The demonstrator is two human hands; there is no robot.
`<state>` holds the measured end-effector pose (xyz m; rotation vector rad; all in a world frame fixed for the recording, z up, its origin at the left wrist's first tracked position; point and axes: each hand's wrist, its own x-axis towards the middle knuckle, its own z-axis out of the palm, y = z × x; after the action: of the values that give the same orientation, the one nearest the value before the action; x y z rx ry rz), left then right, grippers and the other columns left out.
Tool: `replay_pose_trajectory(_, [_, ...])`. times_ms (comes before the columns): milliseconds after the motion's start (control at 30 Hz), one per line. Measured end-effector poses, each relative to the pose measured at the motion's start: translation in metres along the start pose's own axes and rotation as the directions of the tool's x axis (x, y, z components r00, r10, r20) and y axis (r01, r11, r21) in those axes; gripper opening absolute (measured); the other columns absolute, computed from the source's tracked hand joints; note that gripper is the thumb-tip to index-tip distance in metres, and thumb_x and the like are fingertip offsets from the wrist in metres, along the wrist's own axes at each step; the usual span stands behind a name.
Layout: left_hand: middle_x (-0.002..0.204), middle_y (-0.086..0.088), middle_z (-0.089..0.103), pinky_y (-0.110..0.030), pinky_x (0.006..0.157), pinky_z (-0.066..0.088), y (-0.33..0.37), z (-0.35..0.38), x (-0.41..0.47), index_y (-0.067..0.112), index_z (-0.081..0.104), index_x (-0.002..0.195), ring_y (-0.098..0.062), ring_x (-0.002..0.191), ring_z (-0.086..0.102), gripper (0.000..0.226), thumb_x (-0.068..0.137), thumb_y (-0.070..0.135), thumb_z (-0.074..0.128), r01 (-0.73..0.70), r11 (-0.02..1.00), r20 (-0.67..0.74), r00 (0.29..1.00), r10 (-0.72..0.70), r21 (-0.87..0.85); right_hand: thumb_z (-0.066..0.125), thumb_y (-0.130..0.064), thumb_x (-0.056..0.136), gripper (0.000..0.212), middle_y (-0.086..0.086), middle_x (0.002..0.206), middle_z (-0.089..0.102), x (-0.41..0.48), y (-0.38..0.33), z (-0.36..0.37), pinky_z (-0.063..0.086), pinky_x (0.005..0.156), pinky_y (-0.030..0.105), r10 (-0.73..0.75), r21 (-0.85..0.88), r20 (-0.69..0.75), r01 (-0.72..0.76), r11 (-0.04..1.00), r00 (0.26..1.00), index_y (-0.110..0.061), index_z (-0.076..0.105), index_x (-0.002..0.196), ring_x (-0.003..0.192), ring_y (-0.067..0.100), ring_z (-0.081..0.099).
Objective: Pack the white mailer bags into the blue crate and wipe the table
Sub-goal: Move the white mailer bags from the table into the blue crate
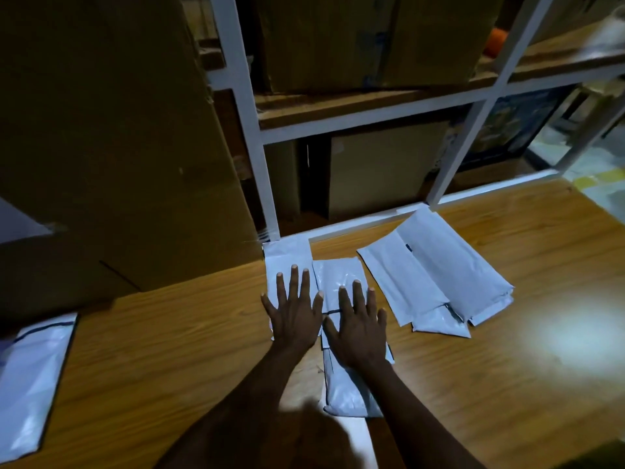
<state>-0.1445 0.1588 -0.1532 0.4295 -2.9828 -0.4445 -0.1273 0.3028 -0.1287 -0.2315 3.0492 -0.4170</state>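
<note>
Several white mailer bags lie on the wooden table (169, 350). My left hand (295, 309) rests flat, fingers spread, on one white mailer bag (287, 255) near the shelf frame. My right hand (359, 323) lies flat with fingers apart on the neighbouring mailer bags (340, 275), which stretch back under my forearm to the near edge. A fanned pile of mailer bags (436, 269) sits to the right. Another single mailer bag (30, 380) lies at the far left edge. No blue crate is in view.
A white metal shelf frame (250, 130) stands behind the table, holding cardboard boxes (372, 38). A big cardboard box (111, 140) stands at the back left on the table. A bright light spot (581, 336) falls on the right side of the tabletop.
</note>
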Motion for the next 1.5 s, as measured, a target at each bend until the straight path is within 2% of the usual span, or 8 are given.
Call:
replay_pose_trajectory(133, [0.171, 0.006, 0.016, -0.064, 0.119, 0.007, -0.002, 0.007, -0.001, 0.033, 0.023, 0.162, -0.022, 0.158, 0.007, 0.063, 0.106, 0.060, 0.015, 0.008, 0.999, -0.054, 0.999, -0.006, 0.031, 0.043, -0.066, 0.092, 0.070, 0.020, 0.156, 0.039, 0.010, -0.002, -0.002, 0.032, 0.114, 0.058, -0.026, 0.008, -0.036, 0.027, 1.000, 0.999, -0.014, 0.049, 0.138, 0.151, 0.039, 0.023])
replay_pose_trajectory(233, [0.170, 0.005, 0.016, -0.057, 0.121, 0.006, -0.004, 0.008, -0.002, 0.030, 0.024, 0.162, -0.021, 0.158, 0.007, 0.062, 0.106, 0.056, 0.017, -0.001, 0.999, -0.047, 0.999, 0.004, 0.054, 0.055, -0.058, 0.087, 0.065, 0.025, 0.151, 0.041, 0.016, -0.002, 0.002, 0.037, 0.111, 0.058, -0.060, 0.102, -0.108, 0.071, 0.992, 0.992, -0.006, 0.051, 0.126, 0.149, 0.041, 0.026])
replay_pose_trajectory(433, [0.171, -0.001, 0.016, -0.050, 0.125, -0.002, -0.007, 0.008, -0.007, 0.022, 0.021, 0.163, -0.027, 0.158, 0.007, 0.064, 0.107, 0.049, 0.034, -0.034, 0.988, -0.041, 0.998, 0.041, 0.149, 0.034, -0.059, 0.101, 0.069, 0.007, 0.171, -0.002, 0.007, 0.000, 0.015, 0.014, 0.122, 0.059, -0.128, 0.070, -0.101, 0.135, 0.988, 0.987, -0.025, 0.026, 0.160, 0.156, 0.034, -0.002])
replay_pose_trajectory(600, [0.166, -0.009, 0.031, -0.053, 0.122, 0.021, -0.008, -0.002, -0.015, 0.012, 0.034, 0.159, -0.031, 0.155, 0.021, 0.064, 0.101, 0.033, 0.054, -0.079, 0.983, -0.008, 0.997, 0.081, 0.166, 0.029, -0.056, 0.105, 0.060, 0.006, 0.170, 0.007, 0.010, 0.000, 0.015, 0.012, 0.120, 0.059, -0.132, 0.025, -0.042, 0.133, 0.991, 0.990, -0.032, 0.026, 0.160, 0.156, 0.036, 0.000])
replay_pose_trajectory(833, [0.159, -0.009, 0.044, -0.052, 0.119, 0.029, -0.011, -0.013, -0.031, 0.012, 0.047, 0.153, -0.030, 0.151, 0.034, 0.057, 0.105, 0.033, 0.024, -0.034, 0.991, -0.037, 0.999, 0.039, 0.128, 0.025, -0.038, 0.103, 0.056, 0.013, 0.165, 0.026, 0.014, -0.004, 0.005, 0.034, 0.114, 0.063, -0.103, 0.121, 0.014, 0.100, 0.988, 0.995, -0.019, 0.044, 0.152, 0.153, 0.040, 0.019])
replay_pose_trajectory(933, [0.157, -0.010, 0.047, -0.053, 0.117, 0.034, -0.014, -0.025, -0.037, 0.011, 0.048, 0.151, -0.031, 0.149, 0.038, 0.059, 0.104, 0.034, 0.021, -0.025, 0.990, -0.082, 0.996, 0.037, 0.135, 0.028, -0.033, 0.097, 0.061, 0.016, 0.165, 0.023, 0.011, -0.009, -0.006, 0.030, 0.117, 0.061, -0.121, 0.148, 0.039, 0.114, 0.982, 0.992, -0.015, 0.041, 0.154, 0.154, 0.039, 0.016])
replay_pose_trajectory(1167, [0.165, -0.007, 0.034, -0.054, 0.119, 0.034, -0.023, -0.074, -0.045, 0.013, 0.037, 0.157, -0.027, 0.155, 0.023, 0.056, 0.107, 0.032, 0.023, 0.026, 0.996, -0.199, 0.980, -0.009, 0.084, 0.041, -0.024, 0.097, 0.056, 0.019, 0.162, 0.031, 0.001, -0.042, -0.037, 0.038, 0.112, 0.061, -0.208, 0.193, -0.106, 0.226, 0.955, 0.972, -0.012, 0.046, 0.151, 0.150, 0.042, 0.024])
replay_pose_trajectory(1500, [0.168, -0.010, 0.025, -0.052, 0.123, 0.021, -0.093, -0.218, -0.099, 0.011, 0.030, 0.160, -0.030, 0.156, 0.017, 0.066, 0.104, 0.044, 0.027, 0.092, 0.993, -0.407, 0.912, -0.052, 0.080, 0.019, -0.041, 0.104, 0.060, 0.015, 0.165, 0.026, -0.047, -0.192, -0.104, 0.033, 0.117, 0.055, -0.442, 0.206, -0.253, 0.494, 0.844, 0.861, -0.016, 0.041, 0.154, 0.153, 0.038, 0.019])
